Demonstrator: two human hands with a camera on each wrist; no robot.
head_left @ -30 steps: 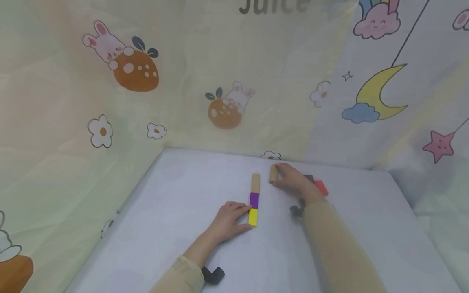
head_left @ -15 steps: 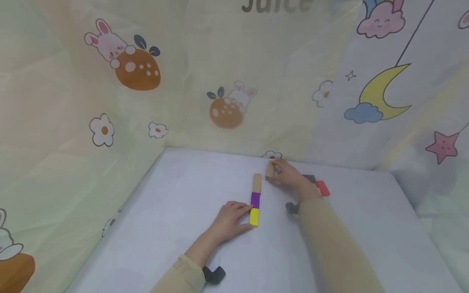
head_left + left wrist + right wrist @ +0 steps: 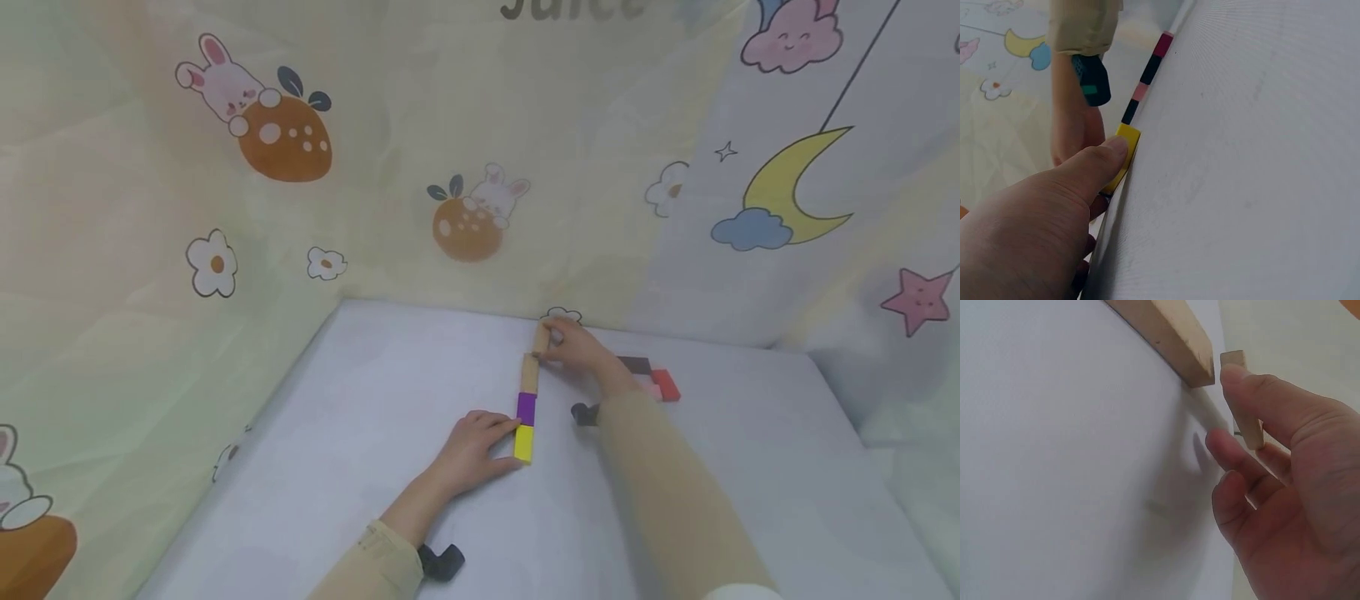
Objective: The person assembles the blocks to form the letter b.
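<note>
A row of blocks lies on the white table (image 3: 360,417): yellow block (image 3: 522,442) nearest me, purple block (image 3: 527,407), then a wooden block (image 3: 529,373). My left hand (image 3: 474,450) rests beside the row, thumb and fingertips pressing the yellow block's (image 3: 1125,147) left side. At the row's far end my right hand (image 3: 576,352) pinches a second wooden block (image 3: 541,337), tilted slightly, its near end at the first one's far end. The right wrist view shows the held block (image 3: 1234,359) between thumb and fingers, just off the lying wooden block's (image 3: 1166,334) end.
A dark brown block (image 3: 635,365), a pink one and a red block (image 3: 666,386) lie right of my right hand. Cartoon-printed cloth walls (image 3: 465,225) close in the table at the back and both sides.
My right hand carried the wooden block left and farther back, from beside the row to its far end. My left hand stayed on the yellow block.
</note>
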